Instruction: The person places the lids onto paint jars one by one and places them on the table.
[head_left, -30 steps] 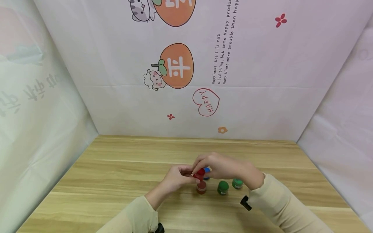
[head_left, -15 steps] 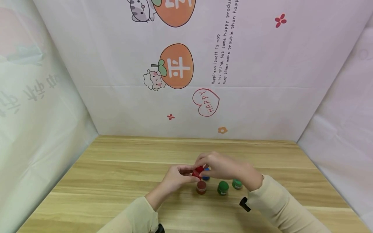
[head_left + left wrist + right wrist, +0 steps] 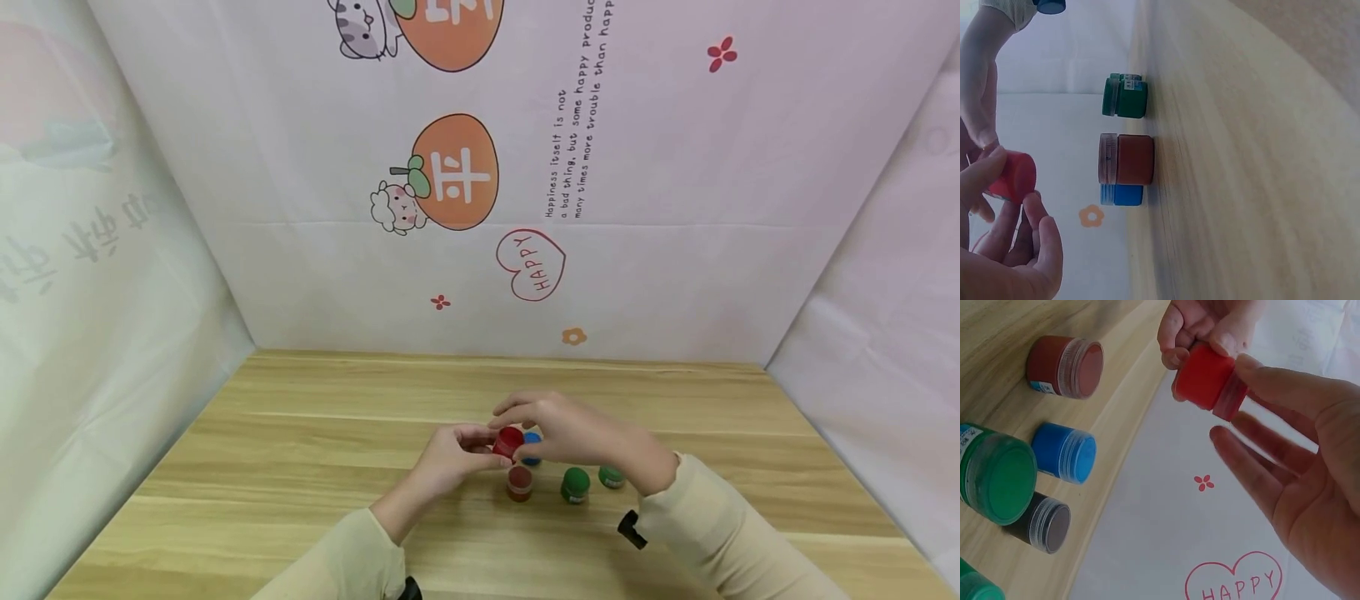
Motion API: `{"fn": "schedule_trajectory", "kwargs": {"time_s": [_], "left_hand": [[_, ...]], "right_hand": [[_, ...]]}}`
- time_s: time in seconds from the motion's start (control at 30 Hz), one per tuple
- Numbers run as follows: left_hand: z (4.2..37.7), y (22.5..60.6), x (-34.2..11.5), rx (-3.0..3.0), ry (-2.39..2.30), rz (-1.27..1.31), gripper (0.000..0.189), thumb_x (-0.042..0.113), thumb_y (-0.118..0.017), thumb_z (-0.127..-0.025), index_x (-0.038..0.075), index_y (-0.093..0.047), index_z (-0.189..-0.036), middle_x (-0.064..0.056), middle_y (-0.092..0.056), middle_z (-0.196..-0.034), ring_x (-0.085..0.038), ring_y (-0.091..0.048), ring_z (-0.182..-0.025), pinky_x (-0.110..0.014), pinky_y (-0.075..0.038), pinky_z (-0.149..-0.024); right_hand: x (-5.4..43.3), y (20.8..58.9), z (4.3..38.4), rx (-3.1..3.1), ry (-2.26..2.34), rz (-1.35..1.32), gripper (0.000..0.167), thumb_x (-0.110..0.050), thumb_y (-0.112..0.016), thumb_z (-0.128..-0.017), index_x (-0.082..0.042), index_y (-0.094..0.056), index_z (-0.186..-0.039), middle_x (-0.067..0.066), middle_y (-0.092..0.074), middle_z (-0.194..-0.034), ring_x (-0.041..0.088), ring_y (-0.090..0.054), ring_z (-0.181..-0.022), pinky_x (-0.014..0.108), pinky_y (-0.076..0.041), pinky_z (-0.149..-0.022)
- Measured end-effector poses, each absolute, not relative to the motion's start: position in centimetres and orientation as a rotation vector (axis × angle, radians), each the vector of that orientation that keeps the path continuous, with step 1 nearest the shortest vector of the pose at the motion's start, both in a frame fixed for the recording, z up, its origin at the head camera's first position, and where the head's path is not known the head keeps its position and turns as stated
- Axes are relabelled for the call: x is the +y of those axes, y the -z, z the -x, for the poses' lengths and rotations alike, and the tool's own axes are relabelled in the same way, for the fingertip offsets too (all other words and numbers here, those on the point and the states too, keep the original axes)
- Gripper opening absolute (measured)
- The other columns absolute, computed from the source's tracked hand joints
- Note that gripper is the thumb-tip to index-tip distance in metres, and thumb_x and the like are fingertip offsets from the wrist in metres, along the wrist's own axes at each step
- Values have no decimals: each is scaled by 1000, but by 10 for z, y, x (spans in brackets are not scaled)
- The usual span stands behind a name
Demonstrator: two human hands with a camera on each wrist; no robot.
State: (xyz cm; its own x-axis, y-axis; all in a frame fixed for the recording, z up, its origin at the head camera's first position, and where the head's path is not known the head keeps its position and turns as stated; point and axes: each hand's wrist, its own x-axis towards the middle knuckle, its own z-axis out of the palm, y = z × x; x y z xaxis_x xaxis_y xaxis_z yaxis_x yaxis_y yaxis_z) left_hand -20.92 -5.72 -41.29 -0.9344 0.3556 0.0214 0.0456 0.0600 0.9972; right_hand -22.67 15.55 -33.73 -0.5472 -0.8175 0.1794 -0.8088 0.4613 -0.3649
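A red paint jar (image 3: 509, 442) is held tilted above the table by my left hand (image 3: 448, 458), its thumb and fingers around the base in the left wrist view. My right hand (image 3: 566, 429) is at the jar's other end. In the right wrist view, the right thumb touches or nearly touches the clear lid (image 3: 1231, 397), while the fingers are spread and stand off from it. The lid sits on the jar. Below the hands, a brownish-red jar (image 3: 519, 483) stands upright, with a blue jar (image 3: 531, 450) behind it.
Two green jars (image 3: 575, 485) stand to the right, one partly behind the right wrist. A dark jar (image 3: 1051, 524) appears in the right wrist view but is hidden in the head view. A printed cloth wall (image 3: 660, 275) rises behind the wooden table (image 3: 337, 400).
The right fingers have loosened from the red jar's lid and spread upward. The jar has tipped so that its top shows more to the head camera. My left hand keeps its hold.
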Motion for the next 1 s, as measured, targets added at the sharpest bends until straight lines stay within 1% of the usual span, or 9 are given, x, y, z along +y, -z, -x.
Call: {"fn": "schedule_trajectory", "kwargs": {"time_s": [0.07, 0.23, 0.3, 0.5, 0.63, 0.83, 1.0], "left_hand": [[209, 413, -58, 2070, -1967, -432, 38, 6, -82, -87, -5, -72, -122, -12, -75, -113, -18, -70, -97, -27, -56, -84], [208, 415, -59, 2023, -1988, -442, 37, 3, -81, -86, -7, -72, -120, -10, -75, -110, -17, -70, -95, -27, -56, -85], [208, 416, -59, 2020, -1991, -440, 37, 4, -81, -86, -6, -72, -120, -11, -75, -109, -17, -70, -95, -28, -56, -85], [207, 413, -60, 2022, -1981, -418, 41, 10, -83, -87, -1, -72, -125, -9, -74, -116, -18, -68, -99, -29, -56, -86], [206, 412, -60, 2056, -1981, -395, 41, 10, -83, -87, 0, -72, -125, -9, -74, -116, -17, -67, -98, -28, -55, -85], [206, 412, -57, 2128, -1985, -381, 38, 6, -84, -85, -4, -73, -120, -10, -75, -110, -15, -68, -92, -26, -56, -80], [207, 412, -56, 2208, -1967, -345, 37, 8, -87, -82, -1, -75, -116, -6, -76, -103, -14, -67, -89, -25, -56, -77]], "right_hand": [[156, 336, 227, 2637, 629, 1538, 33, -3, -80, -89, -5, -75, -121, 8, -67, -126, 21, -67, -111, 29, -56, -91], [158, 334, 226, 2570, 635, 1596, 31, 2, -77, -90, -4, -76, -120, 4, -68, -118, 16, -66, -106, 25, -55, -88], [158, 334, 225, 2556, 651, 1586, 31, 2, -77, -90, -3, -76, -120, 4, -68, -115, 15, -66, -103, 23, -55, -85], [156, 334, 224, 2579, 645, 1512, 32, -2, -79, -89, -2, -75, -121, 3, -68, -113, 10, -65, -97, 23, -56, -81], [155, 335, 224, 2612, 628, 1491, 31, -3, -79, -89, -2, -75, -120, 4, -68, -112, 10, -65, -94, 20, -55, -80], [154, 338, 225, 2633, 641, 1476, 28, -3, -77, -91, -1, -75, -120, 7, -69, -113, 14, -67, -97, 21, -56, -79], [153, 339, 225, 2637, 673, 1470, 26, -3, -77, -91, -1, -76, -118, 7, -69, -112, 13, -68, -95, 23, -57, -78]]}}
